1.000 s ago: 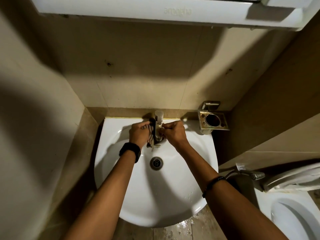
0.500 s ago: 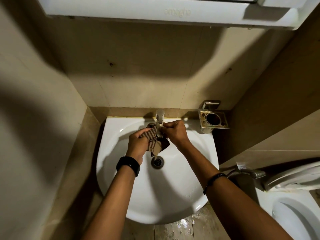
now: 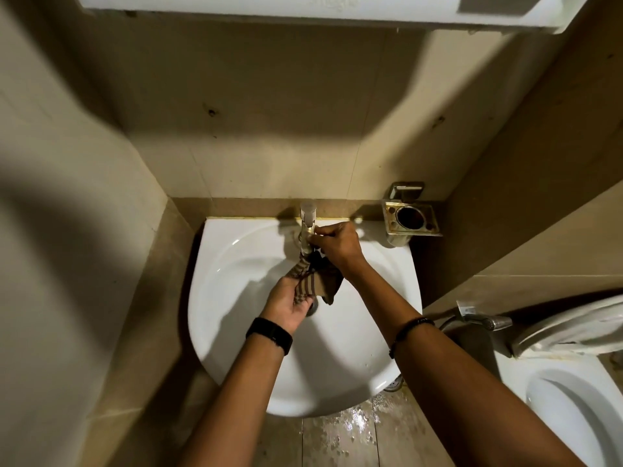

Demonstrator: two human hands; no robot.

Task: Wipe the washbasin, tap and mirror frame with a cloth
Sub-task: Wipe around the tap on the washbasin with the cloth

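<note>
Cloth (image 3: 312, 281) was strung from the tap (image 3: 307, 227) down over the washbasin (image 3: 236, 264), left hand (image 3: 286, 303) gripping its low end, right hand (image 3: 337, 246) pinching the top end at the tap; a hard tug could pull it out of that pinch.

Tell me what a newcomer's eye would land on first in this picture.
The white washbasin fills the centre, with a striped cloth stretched over it. The right hand grips the cloth's upper end beside the tap at the back rim, and the left hand holds the lower end over the bowl. A brass holder juts from the wall at right, and a toilet bowl shows at lower right.
</note>
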